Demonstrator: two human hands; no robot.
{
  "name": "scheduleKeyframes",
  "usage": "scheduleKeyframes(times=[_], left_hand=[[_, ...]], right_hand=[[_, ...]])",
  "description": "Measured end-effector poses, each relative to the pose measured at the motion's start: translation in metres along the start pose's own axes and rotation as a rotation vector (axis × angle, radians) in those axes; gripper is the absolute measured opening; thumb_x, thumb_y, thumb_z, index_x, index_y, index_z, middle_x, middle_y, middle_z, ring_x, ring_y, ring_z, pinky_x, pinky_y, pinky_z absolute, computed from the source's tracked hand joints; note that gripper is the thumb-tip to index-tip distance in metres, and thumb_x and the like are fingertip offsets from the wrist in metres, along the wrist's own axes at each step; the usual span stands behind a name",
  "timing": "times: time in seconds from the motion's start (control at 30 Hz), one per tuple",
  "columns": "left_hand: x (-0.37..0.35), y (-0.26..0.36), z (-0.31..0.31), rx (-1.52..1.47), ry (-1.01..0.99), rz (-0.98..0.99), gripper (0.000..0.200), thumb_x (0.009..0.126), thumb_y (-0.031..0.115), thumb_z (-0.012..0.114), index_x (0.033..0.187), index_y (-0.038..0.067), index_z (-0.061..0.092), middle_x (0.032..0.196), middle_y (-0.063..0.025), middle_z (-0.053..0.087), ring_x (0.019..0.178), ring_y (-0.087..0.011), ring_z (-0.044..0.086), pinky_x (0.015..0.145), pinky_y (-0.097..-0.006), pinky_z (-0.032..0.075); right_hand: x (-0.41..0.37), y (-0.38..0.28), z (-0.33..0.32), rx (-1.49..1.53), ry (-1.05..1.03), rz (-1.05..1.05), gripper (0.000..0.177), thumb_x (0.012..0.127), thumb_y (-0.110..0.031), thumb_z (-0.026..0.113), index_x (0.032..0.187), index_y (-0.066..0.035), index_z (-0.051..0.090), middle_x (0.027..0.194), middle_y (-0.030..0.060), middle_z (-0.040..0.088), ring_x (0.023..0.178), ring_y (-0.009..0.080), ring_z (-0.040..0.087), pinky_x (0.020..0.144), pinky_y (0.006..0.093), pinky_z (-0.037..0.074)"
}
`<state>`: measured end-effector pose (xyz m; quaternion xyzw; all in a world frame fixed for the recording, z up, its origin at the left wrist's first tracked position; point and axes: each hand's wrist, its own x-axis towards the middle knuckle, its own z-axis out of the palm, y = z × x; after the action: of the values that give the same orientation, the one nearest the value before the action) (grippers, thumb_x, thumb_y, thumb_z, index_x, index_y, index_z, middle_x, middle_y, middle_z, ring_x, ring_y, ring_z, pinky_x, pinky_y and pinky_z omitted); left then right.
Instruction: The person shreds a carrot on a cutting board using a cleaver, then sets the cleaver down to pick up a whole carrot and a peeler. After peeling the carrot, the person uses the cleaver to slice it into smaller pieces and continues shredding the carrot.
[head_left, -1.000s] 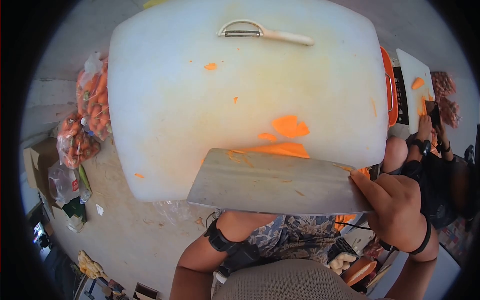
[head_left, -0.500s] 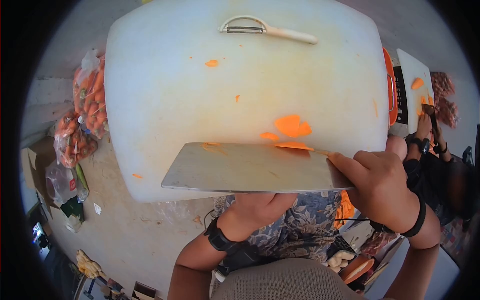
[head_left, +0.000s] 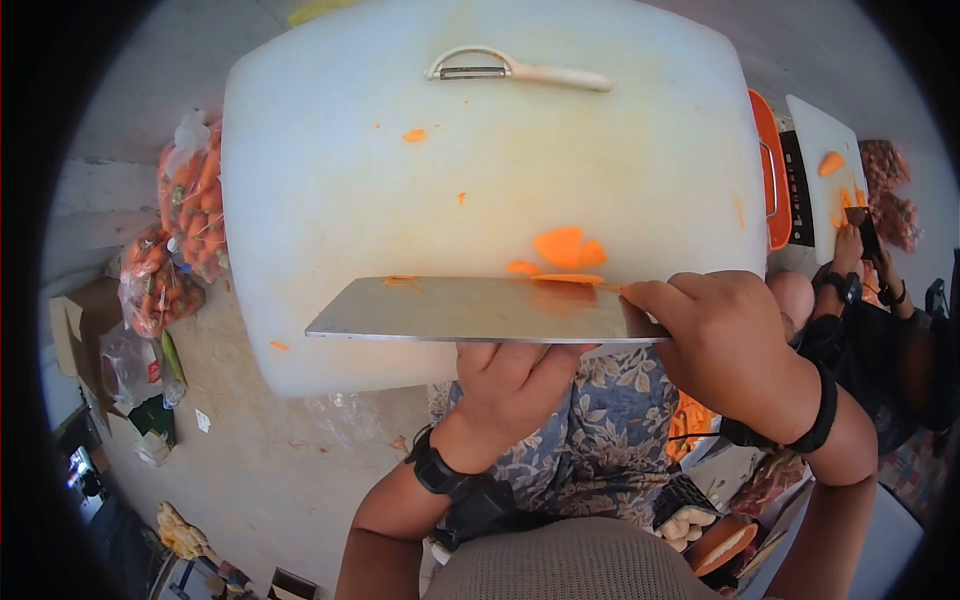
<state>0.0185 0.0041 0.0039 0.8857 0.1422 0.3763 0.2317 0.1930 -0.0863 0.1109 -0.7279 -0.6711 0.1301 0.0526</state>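
Note:
My right hand (head_left: 735,325) is closed on the handle end of a broad cleaver (head_left: 470,312), whose blade lies nearly flat over the near edge of the white cutting board (head_left: 330,200). A thin carrot slice (head_left: 568,279) rests along the blade's far edge. Just beyond it lie more carrot slices (head_left: 558,246) on the board. My left hand (head_left: 510,385) is behind the near side of the blade, its fingers bent and close together. The blade hides its fingertips and anything they hold. A white peeler (head_left: 550,76) lies at the far side of the board.
Small carrot scraps (head_left: 414,135) dot the board. Bags of carrots (head_left: 190,220) stand on the floor at left, beside a cardboard box (head_left: 75,325). An orange basin (head_left: 768,150) is at the right edge. Another person's hand (head_left: 848,250) works at a second cutting board (head_left: 822,130).
The cleaver and my right hand have shifted slightly left and away from me, and the blade looks narrower in view. My left hand has moved up closer beneath the blade.

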Motion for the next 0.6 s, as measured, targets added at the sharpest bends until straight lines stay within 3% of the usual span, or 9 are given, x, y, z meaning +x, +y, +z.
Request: scheduleKeyframes(times=[0.23,0.37,0.47,0.53,0.6], left_hand=[[-0.004,-0.002,-0.002,0.010,-0.014,0.024,0.026,0.069,0.018,0.085,0.091,0.008,0.074,0.105,-0.0050,0.062,0.098,-0.0258,0.056,0.083,-0.0358,0.045],[-0.003,-0.001,-0.005,-0.060,-0.015,-0.016,0.021,0.073,0.008,0.079,0.094,0.007,0.073,0.102,-0.0056,0.065,0.096,-0.0271,0.060,0.084,-0.0383,0.048],[-0.010,-0.004,-0.006,-0.229,-0.114,-0.144,0.021,0.076,0.006,0.073,0.097,0.006,0.072,0.105,-0.0075,0.068,0.098,-0.0290,0.063,0.086,-0.0406,0.050],[-0.017,-0.004,-0.006,-0.353,-0.183,-0.240,0.022,0.077,0.007,0.072,0.100,0.006,0.072,0.108,-0.0086,0.068,0.097,-0.0292,0.064,0.085,-0.0406,0.052],[-0.024,-0.004,-0.006,-0.076,-0.183,-0.035,0.024,0.081,0.012,0.071,0.104,0.006,0.071,0.110,-0.0091,0.068,0.095,-0.0276,0.065,0.084,-0.0398,0.053]], right_hand=[[0.013,0.006,0.021,-0.001,0.008,-0.033,0.010,0.070,-0.009,0.064,0.077,-0.008,0.056,0.064,0.0072,0.059,0.057,0.0261,0.062,0.052,0.0364,0.049],[-0.004,-0.002,0.001,-0.018,0.012,-0.007,0.014,0.069,-0.007,0.064,0.082,-0.006,0.060,0.063,0.0065,0.058,0.056,0.0247,0.061,0.051,0.0355,0.048],[-0.019,-0.011,-0.019,-0.063,0.006,0.037,0.027,0.066,-0.004,0.065,0.093,-0.004,0.065,0.062,0.0051,0.056,0.053,0.0228,0.059,0.050,0.0345,0.046],[-0.027,-0.014,-0.027,-0.048,0.000,0.084,0.044,0.058,0.003,0.069,0.102,-0.003,0.069,0.061,0.0052,0.054,0.051,0.0229,0.056,0.049,0.0364,0.041],[-0.032,-0.014,-0.031,-0.087,-0.003,0.063,0.038,0.063,0.001,0.069,0.102,-0.002,0.069,0.060,0.0035,0.052,0.049,0.0201,0.054,0.047,0.0342,0.040]])
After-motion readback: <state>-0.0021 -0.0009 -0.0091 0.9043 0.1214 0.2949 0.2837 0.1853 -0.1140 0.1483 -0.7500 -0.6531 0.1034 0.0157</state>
